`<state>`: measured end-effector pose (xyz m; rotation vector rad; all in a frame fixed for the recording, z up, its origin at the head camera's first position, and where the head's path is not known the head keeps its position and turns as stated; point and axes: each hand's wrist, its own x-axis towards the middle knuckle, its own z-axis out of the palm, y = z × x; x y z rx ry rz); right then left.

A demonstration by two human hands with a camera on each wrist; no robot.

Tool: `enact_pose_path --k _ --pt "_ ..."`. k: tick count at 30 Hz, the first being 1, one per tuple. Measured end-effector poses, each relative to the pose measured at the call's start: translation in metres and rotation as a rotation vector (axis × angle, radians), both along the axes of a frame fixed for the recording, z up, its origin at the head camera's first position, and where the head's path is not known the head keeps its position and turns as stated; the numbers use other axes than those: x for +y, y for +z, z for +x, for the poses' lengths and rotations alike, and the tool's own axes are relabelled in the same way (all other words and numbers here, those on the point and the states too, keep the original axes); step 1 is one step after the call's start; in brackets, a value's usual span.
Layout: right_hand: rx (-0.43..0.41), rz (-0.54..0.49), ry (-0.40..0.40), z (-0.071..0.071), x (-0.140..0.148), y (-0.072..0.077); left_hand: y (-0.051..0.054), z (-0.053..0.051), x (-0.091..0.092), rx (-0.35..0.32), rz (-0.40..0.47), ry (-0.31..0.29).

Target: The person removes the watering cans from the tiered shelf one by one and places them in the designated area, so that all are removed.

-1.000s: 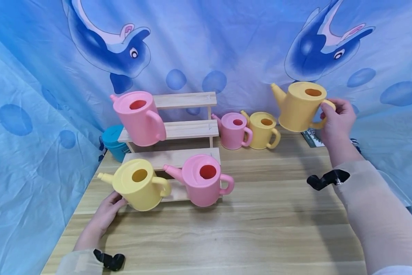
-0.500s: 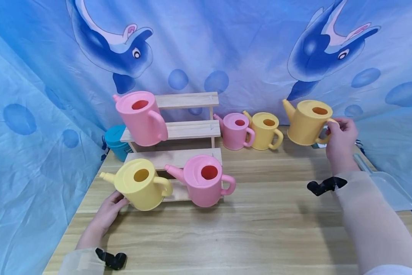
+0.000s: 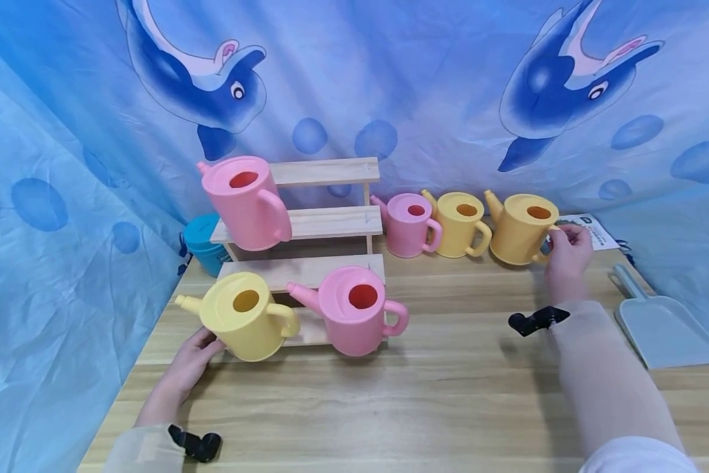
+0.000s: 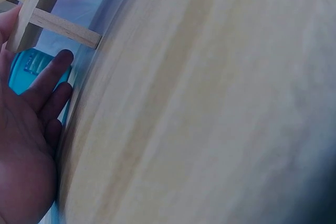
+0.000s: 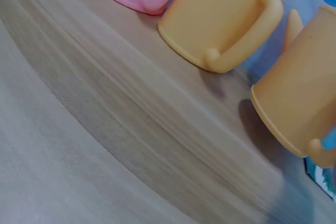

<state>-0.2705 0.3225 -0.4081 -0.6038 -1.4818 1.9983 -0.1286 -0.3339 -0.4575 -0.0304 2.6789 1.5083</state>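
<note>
My right hand (image 3: pixel 569 253) grips the handle of an orange-yellow watering can (image 3: pixel 521 230) at the table's back right. In the right wrist view its base hangs at or just above the wood, over its shadow. To its left stand a second yellow watering can (image 3: pixel 458 225) and a pink watering can (image 3: pixel 408 226). My left hand (image 3: pixel 190 364) holds the left end of the wooden stepped stand (image 3: pixel 327 223) low down, its other fingers extended in the left wrist view. On the stand are a pale yellow watering can (image 3: pixel 243 318), a pink one (image 3: pixel 354 312) in front, and another pink one (image 3: pixel 244 203) higher up.
A teal lidded tub (image 3: pixel 205 244) stands behind the stand's left side. A grey dustpan (image 3: pixel 664 328) lies at the table's right edge. Printed paper (image 3: pixel 593 231) lies behind my right hand. A blue dolphin-patterned curtain (image 3: pixel 437 85) borders the table (image 3: pixel 389 407).
My right hand has lowered the orange-yellow watering can towards the table, beside the other yellow one. My left hand has stayed at the stand. The dustpan has come fully into sight.
</note>
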Motion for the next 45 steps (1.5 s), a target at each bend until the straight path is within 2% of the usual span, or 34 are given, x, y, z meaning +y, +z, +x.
enact_pose_path --k 4,13,17,22,26,30,37,45 --pt "0.046 -0.014 -0.028 -0.002 -0.003 -0.009 -0.002 -0.001 0.001 0.023 0.017 -0.002" --pt "0.075 0.013 0.020 -0.004 -0.006 -0.016 -0.001 0.001 0.003 0.057 0.049 0.005" --pt "-0.008 0.090 0.068 -0.006 -0.002 -0.016 -0.001 0.000 0.002 0.055 0.043 0.006" --pt "-0.186 0.293 0.137 -0.006 0.004 -0.015 -0.001 -0.002 0.002 0.049 0.022 0.002" --pt "-0.273 0.442 0.203 -0.006 0.007 -0.015 -0.001 -0.001 0.003 0.052 0.046 -0.001" --pt "-0.307 0.514 0.242 -0.006 0.008 -0.015 0.000 0.000 0.003 0.053 0.055 0.001" --pt "-0.362 0.605 0.279 -0.008 0.007 -0.014 0.002 0.001 0.003 0.042 0.022 0.003" --pt "-0.392 0.661 0.315 -0.007 0.006 -0.008 0.002 0.000 0.002 0.009 0.024 -0.012"
